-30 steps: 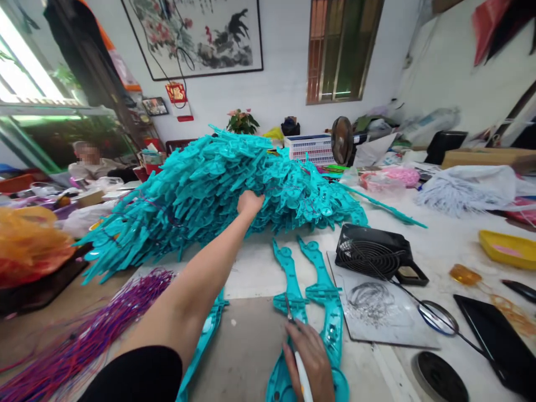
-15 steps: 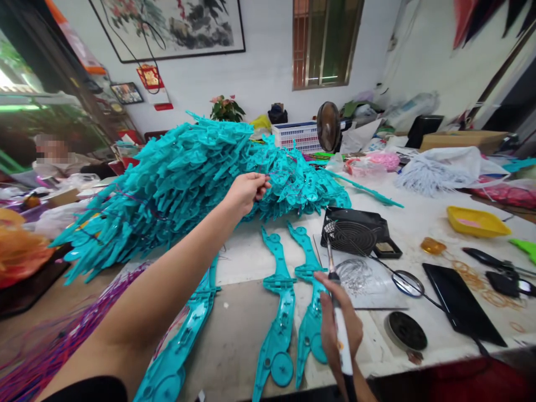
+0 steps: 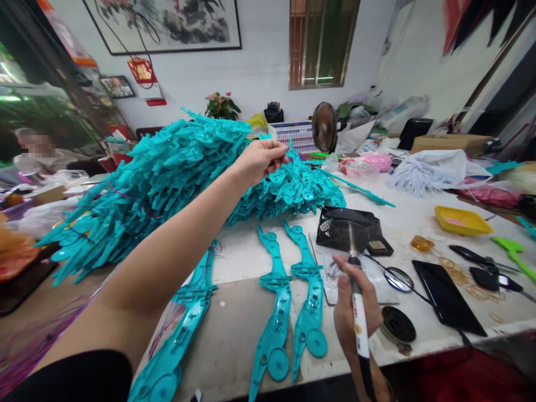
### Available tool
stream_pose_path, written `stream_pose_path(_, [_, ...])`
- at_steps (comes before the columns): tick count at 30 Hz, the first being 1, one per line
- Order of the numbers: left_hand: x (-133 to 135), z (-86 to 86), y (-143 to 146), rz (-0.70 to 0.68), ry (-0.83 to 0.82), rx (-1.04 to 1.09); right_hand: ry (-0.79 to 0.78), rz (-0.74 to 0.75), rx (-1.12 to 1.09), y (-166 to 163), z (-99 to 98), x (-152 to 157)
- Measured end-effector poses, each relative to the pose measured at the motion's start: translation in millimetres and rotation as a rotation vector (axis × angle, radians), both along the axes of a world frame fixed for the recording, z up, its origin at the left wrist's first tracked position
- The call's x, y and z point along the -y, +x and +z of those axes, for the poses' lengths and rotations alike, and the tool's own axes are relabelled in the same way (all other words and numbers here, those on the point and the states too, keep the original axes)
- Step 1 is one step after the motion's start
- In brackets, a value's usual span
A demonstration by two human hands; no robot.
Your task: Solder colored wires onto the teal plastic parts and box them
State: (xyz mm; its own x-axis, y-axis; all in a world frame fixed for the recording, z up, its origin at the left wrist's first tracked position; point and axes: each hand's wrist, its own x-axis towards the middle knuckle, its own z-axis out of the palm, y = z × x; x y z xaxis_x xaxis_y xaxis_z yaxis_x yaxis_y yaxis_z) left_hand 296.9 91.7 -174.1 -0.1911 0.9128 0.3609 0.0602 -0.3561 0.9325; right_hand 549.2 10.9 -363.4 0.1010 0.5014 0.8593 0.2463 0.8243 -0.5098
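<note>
Left hand (image 3: 262, 159): raised, thumb and fingers pinched shut on a thin teal piece (image 3: 288, 149). It sits at the top of the heap (image 3: 159, 178) of glossy moulded teal plastic strips, which lies below and left of that hand.

Right hand (image 3: 345, 312): fist closed round a soldering iron (image 3: 360, 326), white barrel, metal tip pointing away.

Just left of it we note two long flat teal parts (image 3: 278, 304) with round ends, on the pale, scuffed counter (image 3: 234, 340). Beyond the tip is a black grilled fan (image 3: 347, 231).

White walls; framed painting (image 3: 167, 25) beyond the left hand.
</note>
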Motion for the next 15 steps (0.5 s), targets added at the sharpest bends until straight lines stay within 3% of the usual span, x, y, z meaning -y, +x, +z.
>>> stream_pose_path(4, [63.1,-20.5,22.2,-0.02,-0.078,-0.008,0.041,0.11,-0.004,-14.8,25.3,-22.9])
stream_pose_path(7, [105.1,-41.2,31.5,-0.059,-0.159,0.106,-0.045,0.334,0.066,-40.7,36.1,-30.6])
stream_pose_path(9, [128.4,-56.0,32.1,-0.074,-0.201,0.206,-0.156,0.471,0.102,-56.5,34.9,-27.9])
stream_pose_path(11, [149.1,-71.2,29.1,-0.072,-0.238,0.302,-0.25,0.498,0.137,-66.4,29.1,-21.2])
stream_pose_path(15, [183.6,-99.2,20.9,-0.096,-0.292,0.418,-0.218,0.514,0.236,-72.8,18.4,-6.7])
